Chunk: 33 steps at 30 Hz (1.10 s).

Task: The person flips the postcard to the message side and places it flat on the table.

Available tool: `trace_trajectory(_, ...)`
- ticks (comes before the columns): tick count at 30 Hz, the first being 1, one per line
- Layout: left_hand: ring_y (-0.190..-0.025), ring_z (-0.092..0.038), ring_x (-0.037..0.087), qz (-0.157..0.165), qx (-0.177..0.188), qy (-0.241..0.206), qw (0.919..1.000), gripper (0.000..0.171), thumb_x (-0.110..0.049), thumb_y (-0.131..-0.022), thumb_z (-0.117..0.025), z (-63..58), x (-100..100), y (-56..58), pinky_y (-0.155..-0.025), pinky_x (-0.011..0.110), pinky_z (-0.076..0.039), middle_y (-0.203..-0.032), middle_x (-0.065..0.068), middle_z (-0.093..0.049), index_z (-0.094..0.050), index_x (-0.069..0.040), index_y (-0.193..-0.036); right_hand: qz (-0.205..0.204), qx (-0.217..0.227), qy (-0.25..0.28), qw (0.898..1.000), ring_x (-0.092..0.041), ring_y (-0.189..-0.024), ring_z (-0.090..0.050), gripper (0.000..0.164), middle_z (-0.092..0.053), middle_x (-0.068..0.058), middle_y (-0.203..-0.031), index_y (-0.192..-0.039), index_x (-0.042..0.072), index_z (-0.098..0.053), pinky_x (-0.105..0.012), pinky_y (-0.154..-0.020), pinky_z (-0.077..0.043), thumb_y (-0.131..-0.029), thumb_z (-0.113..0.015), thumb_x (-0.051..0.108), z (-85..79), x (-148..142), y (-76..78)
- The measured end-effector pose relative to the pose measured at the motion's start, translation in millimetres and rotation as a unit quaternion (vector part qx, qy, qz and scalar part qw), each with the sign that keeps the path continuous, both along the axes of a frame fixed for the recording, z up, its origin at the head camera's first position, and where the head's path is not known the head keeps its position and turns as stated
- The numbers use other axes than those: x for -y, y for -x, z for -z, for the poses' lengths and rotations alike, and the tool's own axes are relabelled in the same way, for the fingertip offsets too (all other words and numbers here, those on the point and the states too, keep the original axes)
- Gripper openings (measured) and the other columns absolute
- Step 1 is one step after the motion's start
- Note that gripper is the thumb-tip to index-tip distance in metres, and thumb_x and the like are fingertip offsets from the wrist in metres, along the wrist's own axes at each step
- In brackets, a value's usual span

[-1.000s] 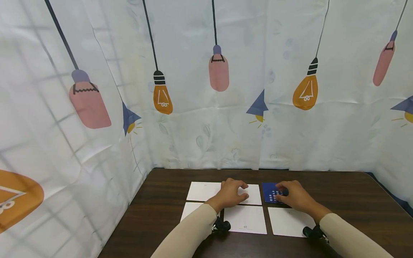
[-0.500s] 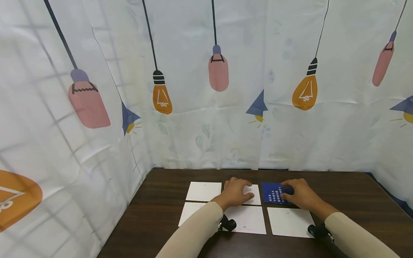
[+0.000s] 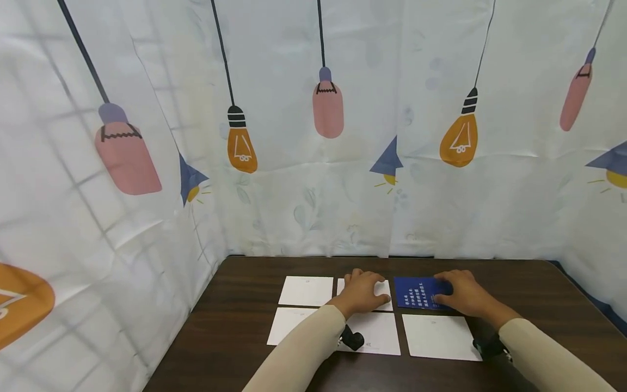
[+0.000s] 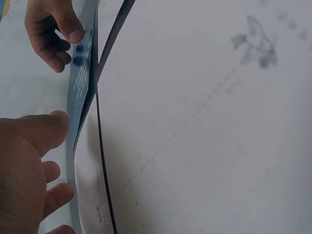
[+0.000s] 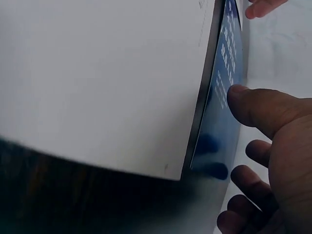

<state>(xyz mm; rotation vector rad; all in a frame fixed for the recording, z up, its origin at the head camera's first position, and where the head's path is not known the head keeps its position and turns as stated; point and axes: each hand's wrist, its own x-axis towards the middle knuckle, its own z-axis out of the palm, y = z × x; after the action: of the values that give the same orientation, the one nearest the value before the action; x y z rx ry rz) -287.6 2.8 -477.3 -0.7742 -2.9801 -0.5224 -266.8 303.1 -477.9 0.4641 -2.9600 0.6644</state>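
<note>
A dark blue card [image 3: 410, 294] with white characters lies flat in the back row, at the right. My right hand [image 3: 462, 295] rests at its right end, thumb and fingers spread apart. In the right wrist view the thumb tip [image 5: 239, 92] overlaps the blue card's edge [image 5: 219, 117], and the other fingers are loosely bent. My left hand [image 3: 360, 294] is over the middle white card [image 3: 385, 288] of that row, covering part of it. Its thumb [image 4: 56, 126] and fingers stand apart in the left wrist view, with nothing between them.
More white cards lie in rows on the dark wooden table [image 3: 235, 316]: one at back left [image 3: 306, 291], one at front left [image 3: 284, 324], one at front middle [image 3: 379, 332], one at front right [image 3: 438, 337]. A printed curtain [image 3: 294, 218] hangs behind and beside the table.
My right hand has slid rightward along the blue card, uncovering more of its characters. My left hand has shifted a little to the right over the white card. The cards stay in place.
</note>
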Motion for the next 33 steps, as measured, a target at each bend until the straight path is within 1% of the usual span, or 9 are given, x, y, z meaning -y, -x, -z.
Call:
trace_trajectory(7,-0.124,-0.044,0.024,-0.003,0.013,0.002,0.9999,0.051,-0.051,-0.094,-0.069,-4.9,-6,-0.9,-0.092,0.04,-0.031,-0.138,-0.007,-0.06,-0.065,-0.023,-0.137,0.015,0.012,-0.011,1.0,-0.059,-0.126,-0.039,0.068,-0.054,-0.035,-0.135,-0.134,-0.004,-0.061,-0.073,-0.098,-0.035,-0.084,-0.084,0.035,-0.9,-11,2.3)
trace_trajectory(12,-0.124,-0.044,0.023,-0.001,0.01,0.011,0.9999,0.052,-0.053,-0.094,-0.068,-8.0,-11,0.2,-0.091,0.04,-0.032,-0.139,-0.007,-0.06,-0.065,-0.024,-0.137,0.016,0.025,-0.014,0.999,-0.061,-0.126,-0.038,0.072,-0.052,-0.036,-0.135,-0.137,-0.005,-0.057,-0.073,-0.095,-0.036,-0.084,-0.084,0.036,-4.4,-18,4.0)
trace_trajectory(15,-0.124,-0.044,0.022,-0.002,0.005,0.017,0.9998,0.052,-0.055,-0.093,-0.068,-7.4,-14,1.7,-0.092,0.04,-0.032,-0.139,-0.008,-0.059,-0.065,-0.026,-0.137,0.013,0.04,-0.019,0.999,-0.062,-0.125,-0.037,0.077,-0.052,-0.036,-0.134,-0.139,-0.006,-0.054,-0.074,-0.094,-0.037,-0.083,-0.084,0.038,-7.4,-21,5.0)
trace_trajectory(21,-0.121,-0.043,0.021,-0.013,0.007,0.019,0.9997,0.053,-0.056,-0.091,-0.07,-6.3,-16,5.4,-0.091,0.04,-0.03,-0.139,-0.006,-0.058,-0.065,-0.027,-0.136,0.003,0.063,-0.032,0.997,-0.064,-0.124,-0.037,0.084,-0.054,-0.035,-0.132,-0.14,-0.007,-0.052,-0.074,-0.094,-0.037,-0.08,-0.087,0.04,-13.4,-24,8.3)
trace_trajectory(27,-0.126,-0.041,0.024,-0.019,0.01,0.032,0.9993,0.057,-0.058,-0.09,-0.071,-6.1,-21,7.6,-0.094,0.042,-0.031,-0.143,-0.003,-0.055,-0.064,-0.028,-0.138,-0.002,0.082,-0.037,0.996,-0.062,-0.125,-0.037,0.086,-0.056,-0.033,-0.131,-0.139,-0.007,-0.053,-0.075,-0.097,-0.034,-0.075,-0.09,0.039,-16.5,-25,12.5)
trace_trajectory(33,-0.129,-0.039,0.023,-0.021,0.014,0.054,0.9982,0.062,-0.061,-0.086,-0.073,-0.2,-27,12.6,-0.096,0.042,-0.031,-0.144,-0.004,-0.052,-0.061,-0.033,-0.141,-0.001,0.09,-0.046,0.995,-0.059,-0.123,-0.04,0.086,-0.058,-0.03,-0.128,-0.138,-0.005,-0.056,-0.073,-0.098,-0.035,-0.072,-0.093,0.036,-18.9,-23,14.3)
